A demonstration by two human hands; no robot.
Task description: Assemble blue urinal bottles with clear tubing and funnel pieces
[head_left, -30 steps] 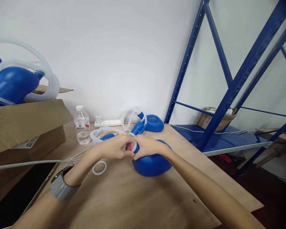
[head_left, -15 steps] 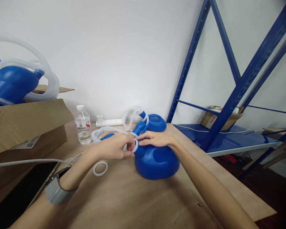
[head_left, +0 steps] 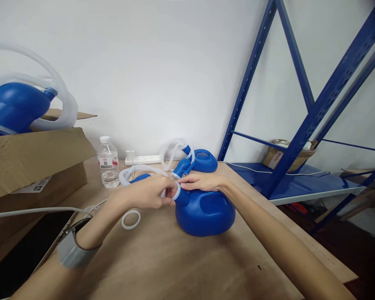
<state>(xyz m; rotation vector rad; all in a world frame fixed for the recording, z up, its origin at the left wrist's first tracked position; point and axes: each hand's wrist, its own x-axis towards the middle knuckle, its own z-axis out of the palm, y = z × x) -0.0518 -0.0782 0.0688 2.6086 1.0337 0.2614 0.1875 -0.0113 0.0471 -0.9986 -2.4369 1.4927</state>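
A blue plastic urinal bottle (head_left: 206, 216) lies on the wooden table, its neck pointing left toward me. Around its mouth sits a white sealing ring (head_left: 177, 191). The curled fingers of my left hand (head_left: 156, 191) pinch this ring at the mouth; some fingertips are hidden inside or behind it. My right hand (head_left: 203, 182) lies over the top of the bottle, with thumb and fingers gripping by the neck and ring. Another white ring (head_left: 131, 220) lies flat on the table, below my left forearm.
Behind the bottle lie another blue bottle (head_left: 206, 161) and coiled clear tubing (head_left: 167, 154). A water bottle (head_left: 108, 164), a power strip (head_left: 145, 160) and an open cardboard box (head_left: 40, 158) holding blue bottles stand left. A tablet (head_left: 25, 246) lies front left. Blue shelving (head_left: 300, 183) stands right.
Both hands stay at the bottle's mouth, with only slight finger movement. The view has shifted a little; the bottle and rings look almost unmoved.
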